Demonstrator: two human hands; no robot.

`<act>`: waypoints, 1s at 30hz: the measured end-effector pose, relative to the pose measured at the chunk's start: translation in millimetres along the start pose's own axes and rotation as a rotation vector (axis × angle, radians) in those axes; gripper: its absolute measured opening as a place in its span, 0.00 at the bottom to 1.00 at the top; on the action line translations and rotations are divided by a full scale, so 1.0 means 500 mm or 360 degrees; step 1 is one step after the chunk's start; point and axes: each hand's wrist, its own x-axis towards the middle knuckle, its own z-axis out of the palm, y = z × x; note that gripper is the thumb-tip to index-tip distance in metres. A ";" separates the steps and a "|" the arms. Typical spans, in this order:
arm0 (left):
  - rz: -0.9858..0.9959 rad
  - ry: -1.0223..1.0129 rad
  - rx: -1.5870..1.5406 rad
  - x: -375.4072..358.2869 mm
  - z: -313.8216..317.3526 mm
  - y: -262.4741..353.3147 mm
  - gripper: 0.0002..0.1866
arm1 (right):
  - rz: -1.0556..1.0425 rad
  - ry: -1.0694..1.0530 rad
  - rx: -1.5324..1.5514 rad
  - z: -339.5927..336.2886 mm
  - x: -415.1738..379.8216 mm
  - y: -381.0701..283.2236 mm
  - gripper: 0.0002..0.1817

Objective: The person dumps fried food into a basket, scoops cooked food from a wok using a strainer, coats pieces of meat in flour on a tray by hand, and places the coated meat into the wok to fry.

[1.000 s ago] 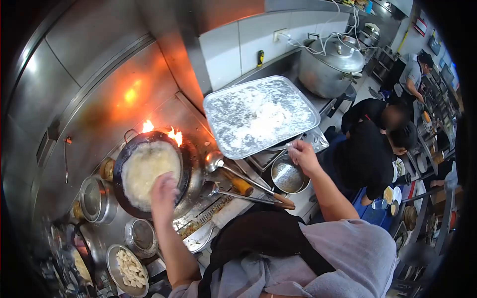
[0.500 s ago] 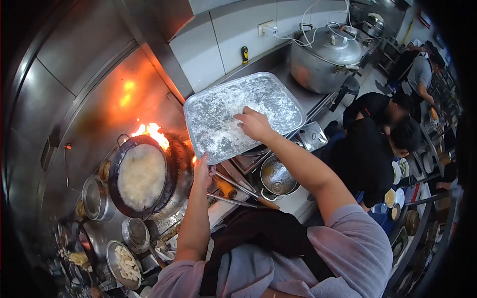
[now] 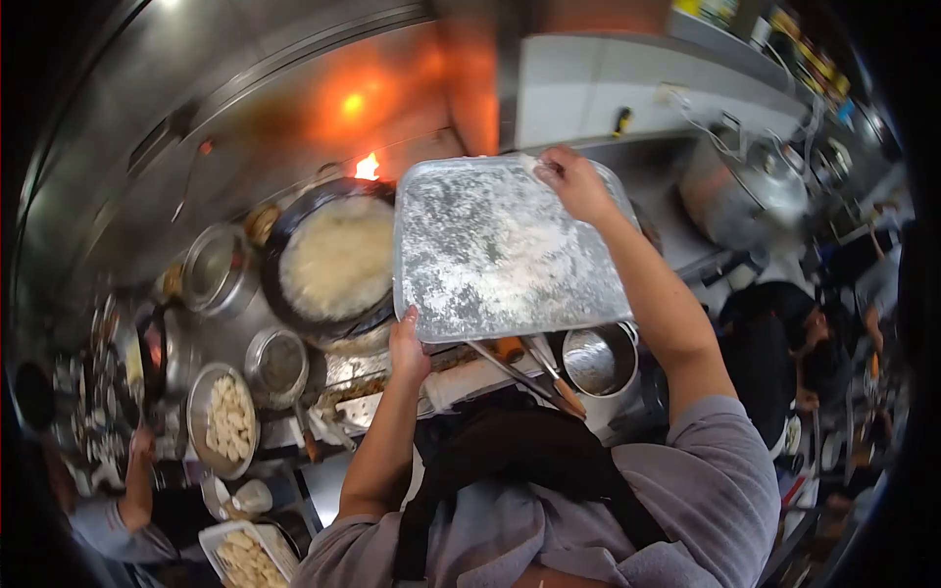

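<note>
I hold a large metal tray (image 3: 490, 255) dusted with white flour, lifted above the counter. My left hand (image 3: 407, 345) grips its near left corner from below. My right hand (image 3: 573, 181) grips its far edge. The tray's left edge hangs over a black wok (image 3: 333, 260) full of pale, bubbling food, with a flame (image 3: 367, 165) behind it.
Ladles (image 3: 524, 367) and a steel bowl (image 3: 600, 358) lie under the tray. Small steel pots (image 3: 277, 363) and a plate of dumplings (image 3: 227, 416) stand left. A big lidded pot (image 3: 735, 191) sits right. Another person's arm (image 3: 132, 490) shows lower left; people in black (image 3: 784, 363) stand right.
My left hand left the wok and took the tray's near corner. My right hand moved to the tray's far edge. The tray has come up and left, toward the wok.
</note>
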 end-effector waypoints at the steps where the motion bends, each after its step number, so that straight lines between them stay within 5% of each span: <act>1: -0.0004 0.0105 -0.0087 -0.018 0.026 0.008 0.16 | -0.0097 -0.0045 0.0051 -0.011 0.025 -0.003 0.08; 8: 0.0191 0.0424 -0.0239 -0.123 0.048 0.022 0.22 | 0.0241 0.0016 0.0733 -0.128 0.195 0.107 0.07; 10: 0.0350 0.0761 -0.0060 -0.168 0.074 0.002 0.23 | 0.0284 0.0064 0.0877 -0.143 0.243 0.194 0.07; 12: 0.0644 0.0686 -0.0191 -0.253 0.057 0.004 0.21 | 0.0147 -0.0050 0.0264 -0.071 0.270 0.241 0.05; 14: 0.0834 0.0911 -0.0117 -0.351 -0.008 0.004 0.21 | 0.0094 -0.0641 0.0266 0.107 0.283 0.406 0.06; 16: 0.0922 0.1164 -0.0193 -0.436 0.032 0.036 0.21 | -0.0069 -0.0852 -0.0363 0.212 0.235 0.408 0.08; 18: 0.1011 0.1338 -0.0022 -0.481 0.154 -0.010 0.21 | -0.0157 -0.0779 -0.0772 0.277 0.241 0.566 0.09; 19: 0.1033 0.1443 -0.0109 -0.493 0.160 -0.039 0.20 | -0.0054 -0.0410 -0.0537 0.448 0.293 0.736 0.17; 20: 0.1040 0.1563 -0.0215 -0.519 0.137 -0.068 0.20 | -0.0417 -0.0762 -0.0834 0.420 0.341 0.681 0.17; 21: 0.1086 0.1735 0.0228 -0.539 0.094 -0.110 0.20 | -0.0058 -0.0381 -0.0345 0.398 0.360 0.603 0.11; 23: 0.1151 0.2051 0.1024 -0.571 0.101 -0.163 0.19 | 0.0006 -0.0429 0.0410 0.300 0.410 0.407 0.13; 25: 0.1301 0.2134 0.0484 -0.563 0.177 -0.148 0.18 | -0.0433 -0.0314 0.0921 0.231 0.384 0.186 0.13; 26: 0.1431 0.1978 -0.0365 -0.552 0.266 -0.114 0.18 | -0.0649 -0.0507 0.1026 0.193 0.356 0.091 0.12; 29: 0.1353 0.2117 -0.0478 -0.544 0.380 -0.071 0.18 | -0.1249 -0.1217 0.0884 0.119 0.241 -0.102 0.15; 30: 0.1307 0.2135 -0.0443 -0.548 0.401 -0.067 0.20 | -0.1736 -0.1129 0.1089 0.126 0.201 -0.129 0.13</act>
